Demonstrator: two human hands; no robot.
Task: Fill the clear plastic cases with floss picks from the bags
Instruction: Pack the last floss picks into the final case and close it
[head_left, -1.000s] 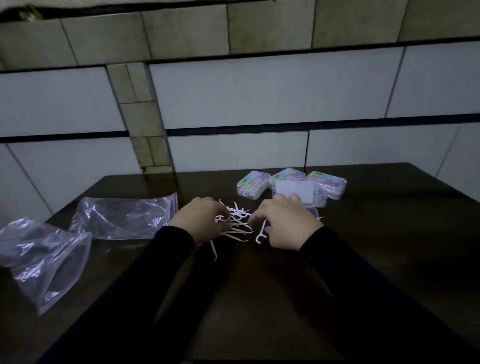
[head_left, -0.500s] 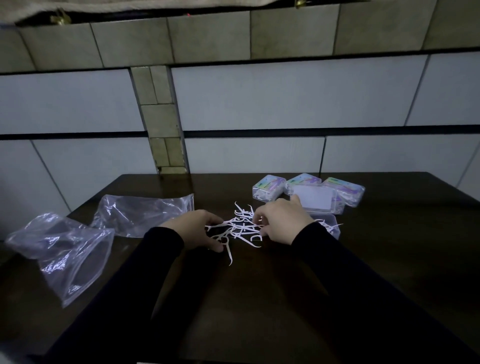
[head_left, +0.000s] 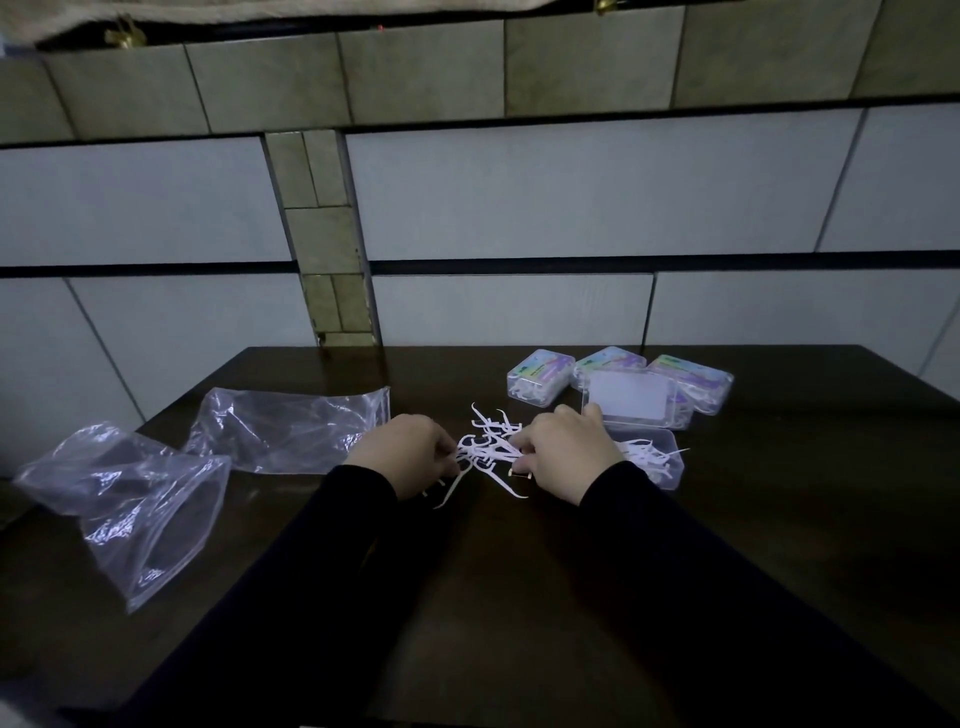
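Gathering loose floss picks (head_left: 488, 447) with both hands, fingers curled on them, open case (head_left: 655, 457) part-filled, three shut cases (head_left: 540, 383) full.

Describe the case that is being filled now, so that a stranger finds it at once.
On the dark table, look just right of the right hand. The open case lies there, nearer than the closed cases. Only it has its lid up and loose white picks sticking out.

1. The left hand (head_left: 410, 457) and right hand (head_left: 563, 452) both pinch into a loose pile of floss picks (head_left: 488, 447) between them.
2. Just right of the right hand, an open case (head_left: 657, 460) holds picks.
3. Two plastic bags (head_left: 280, 436) lie left of the left hand.
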